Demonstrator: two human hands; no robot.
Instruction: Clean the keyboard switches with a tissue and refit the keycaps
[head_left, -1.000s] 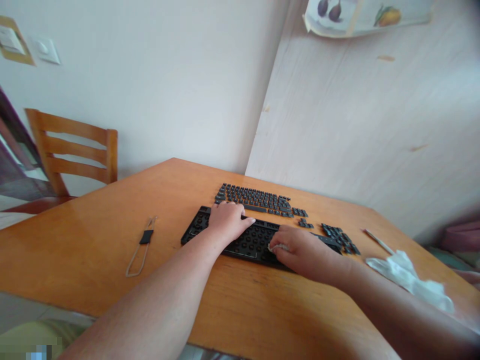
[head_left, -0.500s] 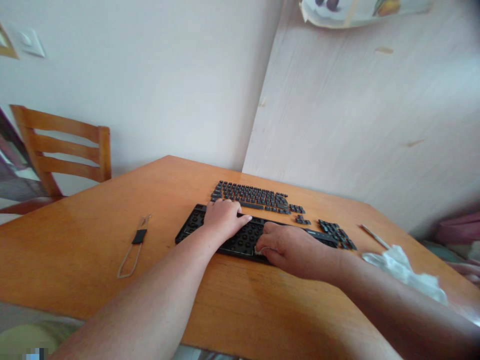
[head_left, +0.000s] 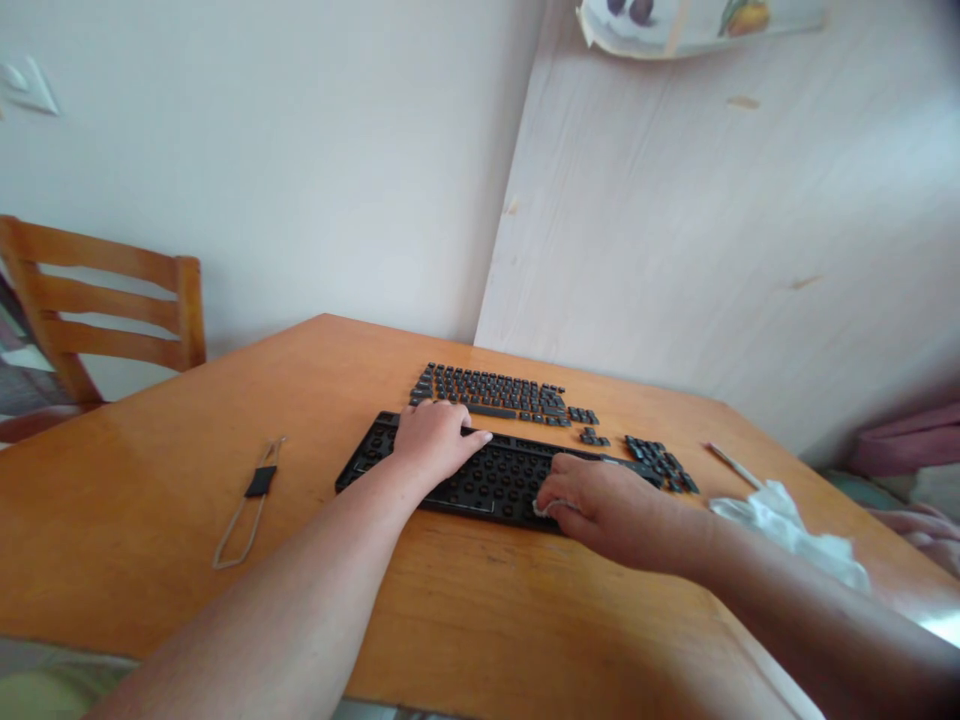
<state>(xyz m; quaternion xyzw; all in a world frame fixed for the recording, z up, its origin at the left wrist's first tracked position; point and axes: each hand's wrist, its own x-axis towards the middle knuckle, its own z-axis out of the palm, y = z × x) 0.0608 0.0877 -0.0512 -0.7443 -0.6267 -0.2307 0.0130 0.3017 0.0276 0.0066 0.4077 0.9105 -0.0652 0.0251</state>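
A black keyboard base with its keycaps removed lies on the orange wooden table. My left hand rests flat on its upper left part, fingers stretched out. My right hand is closed on a small white cloth pressed against the keyboard's front right area. The removed black keycaps lie in tidy rows just behind the keyboard, with a smaller group to the right.
A wire keycap puller lies at the left of the table. A crumpled white cloth and a thin stick lie at the right. A wooden chair stands at the far left. Walls close in behind.
My right hand with the cloth slid left across the keyboard, then back to the right. My left hand has stayed on the keyboard. The view has drifted a little to the right.
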